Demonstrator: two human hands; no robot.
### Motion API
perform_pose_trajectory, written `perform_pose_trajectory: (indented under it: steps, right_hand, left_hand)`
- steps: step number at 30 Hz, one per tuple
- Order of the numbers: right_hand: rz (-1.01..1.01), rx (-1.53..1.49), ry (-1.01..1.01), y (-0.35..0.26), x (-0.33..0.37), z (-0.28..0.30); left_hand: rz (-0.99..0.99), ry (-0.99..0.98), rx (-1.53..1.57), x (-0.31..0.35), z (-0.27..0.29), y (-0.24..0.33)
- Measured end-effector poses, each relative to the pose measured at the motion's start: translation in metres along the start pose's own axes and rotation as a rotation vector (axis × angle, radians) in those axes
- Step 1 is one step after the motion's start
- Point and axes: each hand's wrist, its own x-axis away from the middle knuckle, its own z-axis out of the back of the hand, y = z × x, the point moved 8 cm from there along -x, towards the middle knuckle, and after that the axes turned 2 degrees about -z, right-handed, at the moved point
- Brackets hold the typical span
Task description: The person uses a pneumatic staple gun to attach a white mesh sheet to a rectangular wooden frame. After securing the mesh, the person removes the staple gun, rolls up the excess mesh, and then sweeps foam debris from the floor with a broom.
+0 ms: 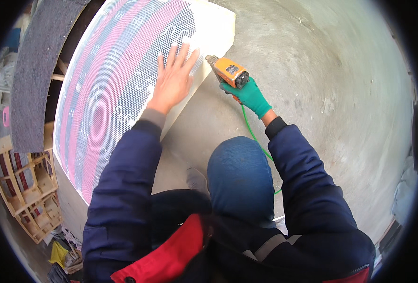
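Observation:
My bare left hand [173, 80] lies flat with fingers spread on a large panel covered in pink, grey and white striped mesh sheet [110, 89]. A cream foam edge [213, 28] shows along the panel's right side and upper corner. In a green work glove, my right hand [251, 96] is wrapped round the handle of an orange pneumatic staple gun [230, 70]. The gun's metal nose meets the foam edge in this view; whether it touches I cannot tell. From the gun's handle a green air hose [249, 125] runs down past my knee.
Beneath everything is a grey concrete floor [322, 85]. Left of the panel stands a dark grey felt-covered piece [37, 70], with a wooden frame [27, 184] below it. A yellow cloth or bag [58, 254] lies among scraps at lower left. My blue-clad knee [241, 179] juts up between my arms.

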Motion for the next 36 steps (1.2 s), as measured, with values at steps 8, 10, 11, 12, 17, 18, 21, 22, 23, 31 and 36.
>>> perform_pose_trajectory:
  steps: [8, 10, 11, 12, 17, 18, 21, 22, 23, 31, 36]
  right_hand:
    - [0.191, -0.002, 0.015, 0.007, -0.022, -0.002]
    - [0.153, 0.033, -0.007, 0.01, -0.023, -0.002]
    - [0.121, 0.048, 0.006, 0.011, -0.022, -0.001]
    - [0.077, 0.059, 0.002, 0.014, -0.019, -0.003]
    - [0.101, 0.021, -0.041, 0.01, 0.002, -0.029]
    - [0.143, -0.042, -0.042, 0.007, 0.004, -0.035]
    - [0.115, -0.131, -0.049, 0.016, 0.011, -0.045]
    - [0.078, -0.082, -0.052, 0.023, 0.012, -0.048]
    - [0.075, -0.055, -0.073, 0.027, 0.014, -0.053]
    - [0.248, -0.073, -0.051, 0.034, 0.015, -0.084]
    - [0.262, 0.121, -0.165, 0.025, 0.056, -0.111]
  left_hand:
    - [0.086, -0.088, -0.223, 0.085, -0.008, 0.007]
    - [0.096, -0.078, -0.186, 0.081, -0.01, 0.005]
    - [0.094, -0.072, -0.176, 0.08, -0.007, 0.005]
    - [0.093, -0.068, -0.142, 0.078, -0.005, 0.006]
    - [0.191, 0.101, -0.008, 0.102, 0.026, 0.003]
    - [0.273, 0.149, 0.013, 0.117, 0.033, -0.005]
    - [0.454, 0.389, -0.01, 0.187, 0.069, -0.027]
    - [0.528, 0.47, -0.037, 0.213, 0.078, -0.033]
    - [0.63, 0.382, -0.038, 0.235, 0.075, -0.045]
    - [0.741, 0.298, 0.198, 0.285, 0.048, -0.071]
    - [0.788, 0.237, 0.227, 0.285, 0.047, -0.077]
